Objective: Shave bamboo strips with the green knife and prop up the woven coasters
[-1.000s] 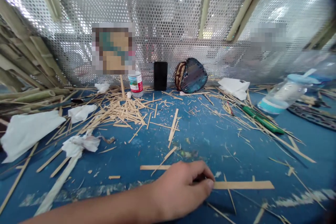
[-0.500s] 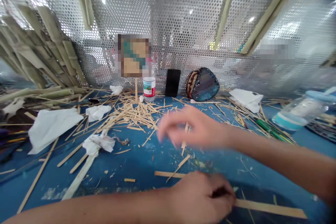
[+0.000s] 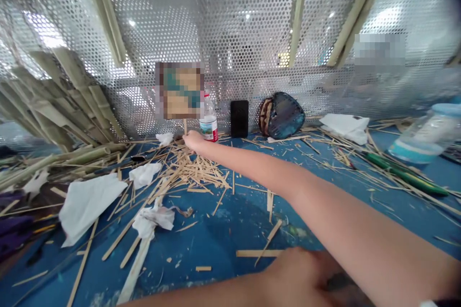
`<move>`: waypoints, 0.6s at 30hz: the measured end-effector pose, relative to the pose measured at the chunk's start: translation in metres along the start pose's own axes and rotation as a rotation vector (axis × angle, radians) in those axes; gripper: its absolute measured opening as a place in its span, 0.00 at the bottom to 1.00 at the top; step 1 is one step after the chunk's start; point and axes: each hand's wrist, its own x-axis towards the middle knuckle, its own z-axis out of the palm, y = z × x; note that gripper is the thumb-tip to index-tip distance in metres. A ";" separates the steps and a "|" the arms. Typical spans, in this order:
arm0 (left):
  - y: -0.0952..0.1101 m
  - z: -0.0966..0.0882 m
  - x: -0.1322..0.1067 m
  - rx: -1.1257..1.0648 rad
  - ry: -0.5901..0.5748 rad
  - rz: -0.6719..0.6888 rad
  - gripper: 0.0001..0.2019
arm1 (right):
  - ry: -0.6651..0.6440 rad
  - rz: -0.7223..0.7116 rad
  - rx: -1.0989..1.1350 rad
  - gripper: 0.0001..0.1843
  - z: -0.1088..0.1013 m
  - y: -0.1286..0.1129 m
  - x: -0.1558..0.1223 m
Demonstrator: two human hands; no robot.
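Now my right hand [image 3: 193,140] reaches far across the blue table [image 3: 223,230] and closes its fingers on the thin stick [image 3: 186,127] under the blurred sign, just left of the water bottle [image 3: 209,124]. Nearer than the bottle, my left hand [image 3: 306,276] rests curled; whether it holds anything, I cannot tell.

Back wall: perforated metal screen [image 3: 230,33], silver, spanning the full width beyond the fingers.
Framing: bamboo poles [image 3: 297,19] fixed slantwise across the screen.
Left side: split bamboo lengths [image 3: 65,100] leaning against the screen.
Surface: blue top [image 3: 223,230], paint worn pale at the near edge, littered with shavings.
Light: bright daylight and lamp spots show through the holes.
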 end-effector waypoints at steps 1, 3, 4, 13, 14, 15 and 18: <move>0.001 0.000 0.000 -0.021 0.002 0.020 0.16 | 0.037 -0.056 -0.012 0.17 0.002 -0.002 0.002; 0.001 -0.001 -0.001 -0.054 0.003 0.017 0.16 | 0.091 -0.192 -0.032 0.12 0.004 -0.009 0.003; 0.000 -0.001 -0.001 -0.060 0.003 -0.009 0.16 | 0.106 -0.268 -0.041 0.10 0.003 -0.013 0.001; 0.008 -0.001 -0.003 0.041 0.052 -0.149 0.09 | 0.116 -0.755 -0.240 0.08 -0.076 -0.020 -0.105; 0.012 -0.002 -0.003 0.047 0.049 -0.154 0.10 | 0.119 -0.771 -0.306 0.08 -0.091 -0.011 -0.122; 0.016 -0.003 -0.003 0.053 0.043 -0.155 0.09 | 0.131 -0.781 -0.401 0.10 -0.105 0.001 -0.138; 0.022 -0.004 -0.003 0.085 0.039 -0.148 0.08 | 0.100 -0.641 -0.682 0.10 -0.142 0.043 -0.177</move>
